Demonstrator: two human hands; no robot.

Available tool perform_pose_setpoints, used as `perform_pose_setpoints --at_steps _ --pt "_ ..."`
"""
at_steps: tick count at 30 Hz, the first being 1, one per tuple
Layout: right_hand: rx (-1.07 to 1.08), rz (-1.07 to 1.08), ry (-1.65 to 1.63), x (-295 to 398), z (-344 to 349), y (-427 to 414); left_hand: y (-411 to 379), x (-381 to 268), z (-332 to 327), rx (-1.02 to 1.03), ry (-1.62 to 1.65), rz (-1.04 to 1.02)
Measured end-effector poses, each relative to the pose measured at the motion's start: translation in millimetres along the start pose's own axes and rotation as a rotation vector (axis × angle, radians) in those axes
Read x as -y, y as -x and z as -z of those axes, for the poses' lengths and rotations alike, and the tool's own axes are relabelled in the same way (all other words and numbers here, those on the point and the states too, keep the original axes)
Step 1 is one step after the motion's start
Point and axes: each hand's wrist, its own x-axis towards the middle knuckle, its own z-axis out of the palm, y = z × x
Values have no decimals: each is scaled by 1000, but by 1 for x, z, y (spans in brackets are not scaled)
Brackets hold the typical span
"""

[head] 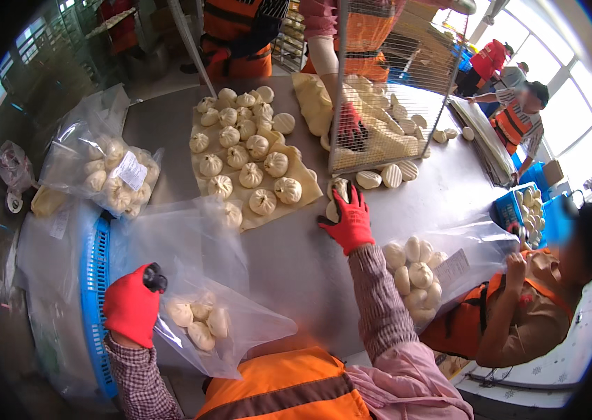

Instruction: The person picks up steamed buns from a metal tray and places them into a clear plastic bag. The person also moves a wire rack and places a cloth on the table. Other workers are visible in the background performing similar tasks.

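My left hand (136, 302), in a red and black glove, is closed on the edge of a clear plastic bag (259, 312). Several steamed buns (201, 320) lie inside that bag. In the middle of the metal table, my right hand (349, 218), gloved the same way, reaches forward with thumb and fingers around two pale steamed buns (331, 211). The glove partly covers them. Left of my right hand, many pleated buns (251, 175) rest on a tan cloth sheet (296, 202). Ridged bun undersides (391, 176) face up just beyond my right hand.
A wire rack (390, 105) stands tilted over more buns, with a co-worker's gloved hand (349, 126) behind it. A filled, labelled bag (117, 173) lies at left near a blue plastic basket (99, 294). At right, a co-worker (516, 310) holds another bag of buns (417, 278).
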Motion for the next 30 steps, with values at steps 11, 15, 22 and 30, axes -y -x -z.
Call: perform_pose_setpoints --at_steps 11,15,22,30 --pt "702 -134 -2295 99 53 64 18 -27 -3 -73 154 66" --pt "684 199 -1114 160 89 67 25 -39 -25 -102 389 -118" --pt "179 -105 -561 -5 7 -39 33 -50 -21 12 355 69" --pt "519 -126 38 -60 -77 -81 21 -53 -20 -2 181 121"
